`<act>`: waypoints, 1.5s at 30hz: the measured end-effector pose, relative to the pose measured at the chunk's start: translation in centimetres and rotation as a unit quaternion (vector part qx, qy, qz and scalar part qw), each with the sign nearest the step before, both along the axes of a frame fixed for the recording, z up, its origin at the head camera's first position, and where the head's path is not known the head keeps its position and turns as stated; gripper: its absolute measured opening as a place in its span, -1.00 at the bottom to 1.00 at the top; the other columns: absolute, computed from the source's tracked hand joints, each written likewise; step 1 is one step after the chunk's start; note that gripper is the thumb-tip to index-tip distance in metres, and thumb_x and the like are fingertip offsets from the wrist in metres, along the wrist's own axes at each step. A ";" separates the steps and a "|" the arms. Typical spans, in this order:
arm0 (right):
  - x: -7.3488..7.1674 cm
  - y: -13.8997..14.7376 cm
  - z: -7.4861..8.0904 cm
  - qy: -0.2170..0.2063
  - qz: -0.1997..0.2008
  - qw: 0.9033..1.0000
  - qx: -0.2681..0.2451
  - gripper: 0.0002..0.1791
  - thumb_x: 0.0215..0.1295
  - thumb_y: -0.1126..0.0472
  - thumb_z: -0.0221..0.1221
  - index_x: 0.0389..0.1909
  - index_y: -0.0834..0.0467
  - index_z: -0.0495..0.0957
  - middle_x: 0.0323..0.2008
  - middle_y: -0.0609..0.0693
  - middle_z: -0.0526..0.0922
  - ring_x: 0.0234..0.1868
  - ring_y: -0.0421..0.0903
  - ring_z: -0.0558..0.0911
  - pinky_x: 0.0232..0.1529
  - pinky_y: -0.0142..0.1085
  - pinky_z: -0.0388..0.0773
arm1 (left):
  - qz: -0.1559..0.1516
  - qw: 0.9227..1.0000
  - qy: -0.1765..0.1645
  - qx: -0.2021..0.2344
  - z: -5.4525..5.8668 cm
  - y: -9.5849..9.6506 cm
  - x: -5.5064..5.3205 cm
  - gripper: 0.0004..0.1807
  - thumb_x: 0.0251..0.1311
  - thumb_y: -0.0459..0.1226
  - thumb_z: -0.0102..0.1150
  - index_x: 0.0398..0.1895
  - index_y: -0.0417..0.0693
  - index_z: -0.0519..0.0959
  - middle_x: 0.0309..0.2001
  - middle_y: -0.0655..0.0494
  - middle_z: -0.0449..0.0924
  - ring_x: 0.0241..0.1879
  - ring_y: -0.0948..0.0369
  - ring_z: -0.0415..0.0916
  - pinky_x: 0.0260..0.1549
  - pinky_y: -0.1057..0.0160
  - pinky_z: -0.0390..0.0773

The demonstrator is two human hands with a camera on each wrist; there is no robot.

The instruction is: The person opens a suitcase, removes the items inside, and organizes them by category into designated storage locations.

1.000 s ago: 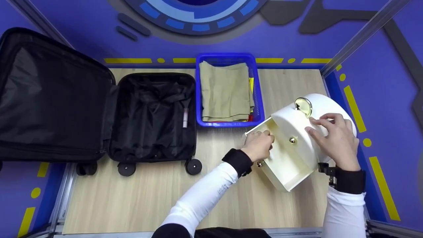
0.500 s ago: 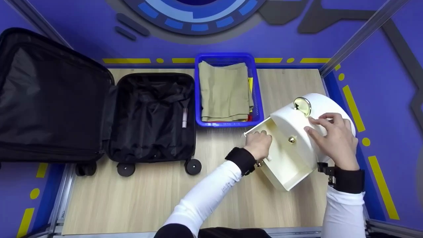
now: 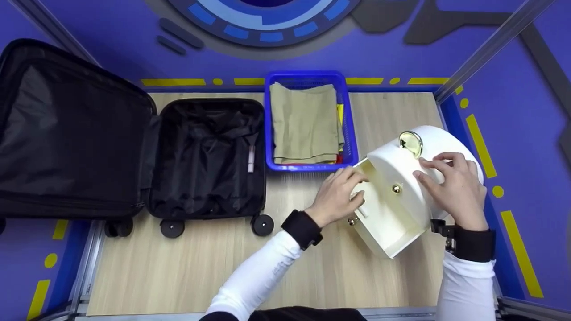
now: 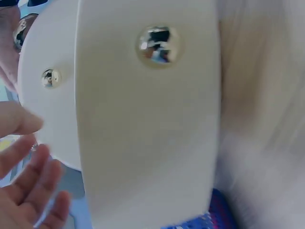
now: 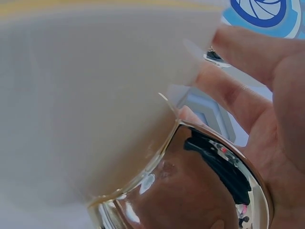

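Observation:
A white cabinet (image 3: pixel 450 147) with a rounded top and gold knobs stands at the right of the table in the head view. Its lower drawer (image 3: pixel 392 229) is pulled out, and a small pale stick-like piece (image 3: pixel 362 212) lies inside near the front wall. Over the drawer's front edge hovers my left hand (image 3: pixel 335 196), fingers loosely spread around nothing. The left wrist view shows those fingers (image 4: pixel 40 176) beside the drawer front (image 4: pixel 147 133). My right hand (image 3: pixel 457 189) rests its thumb and fingertips on the cabinet top, close to the round gold ornament (image 3: pixel 411 143).
An open black suitcase (image 3: pixel 205 196) lies on the left, with a slim pinkish tube (image 3: pixel 250 159) in its right half. Behind the middle of the table stands a blue basket (image 3: pixel 311 168) holding folded khaki cloth (image 3: pixel 304 125). Blue walls enclose the table (image 3: pixel 200 276).
My left hand has come up and back to the left out of the drawer, its fingers uncurling. The small pale piece in the drawer now shows more clearly. My right hand stays put.

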State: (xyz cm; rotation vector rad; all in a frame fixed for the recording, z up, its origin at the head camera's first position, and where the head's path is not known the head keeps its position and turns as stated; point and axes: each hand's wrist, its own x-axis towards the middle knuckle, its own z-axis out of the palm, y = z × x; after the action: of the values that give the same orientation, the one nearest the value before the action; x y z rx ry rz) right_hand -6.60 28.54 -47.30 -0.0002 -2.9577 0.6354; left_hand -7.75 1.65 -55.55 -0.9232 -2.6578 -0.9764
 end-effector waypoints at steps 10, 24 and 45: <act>0.1 0.3 -0.2 -0.006 0.000 1.000 -0.001 -0.52 0.38 -0.12 0.33 0.15 0.11 0.71 0.24 0.17 0.47 0.22 0.37 0.36 -0.28 0.37 0.37 | -0.033 0.998 0.024 0.039 -3.9 -3.9 3.4 -0.80 0.20 -0.23 0.39 -0.12 0.07 0.65 -0.12 0.20 0.60 -0.13 0.24 0.57 -0.11 0.35 0.54; 0.0 0.0 -0.1 0.008 0.005 1.000 0.003 -0.53 0.36 -0.11 0.34 0.13 0.10 0.73 0.21 0.15 0.50 0.16 0.32 0.39 -0.31 0.29 0.39 | -0.016 0.992 -0.074 0.096 -8.2 -2.6 6.0 -0.77 0.28 -0.10 0.43 -0.11 0.06 0.63 -0.20 0.26 0.72 -0.25 0.35 0.64 -0.23 0.50 0.49; 0.1 0.1 -0.1 0.004 0.006 1.000 0.007 -0.54 0.37 -0.09 0.34 0.13 0.11 0.73 0.21 0.16 0.49 0.14 0.32 0.38 -0.36 0.27 0.40 | -0.032 0.997 -0.048 0.046 -6.9 -0.2 4.3 -0.80 0.30 -0.11 0.39 -0.09 0.07 0.66 -0.14 0.26 0.72 -0.27 0.28 0.62 -0.28 0.52 0.45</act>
State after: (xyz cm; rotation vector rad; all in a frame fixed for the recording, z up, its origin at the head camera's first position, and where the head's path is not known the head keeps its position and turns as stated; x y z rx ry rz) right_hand -6.55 28.65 -47.35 0.0226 -2.9564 0.6162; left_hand -3.43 1.47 -62.44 -0.9698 -2.6488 -1.1757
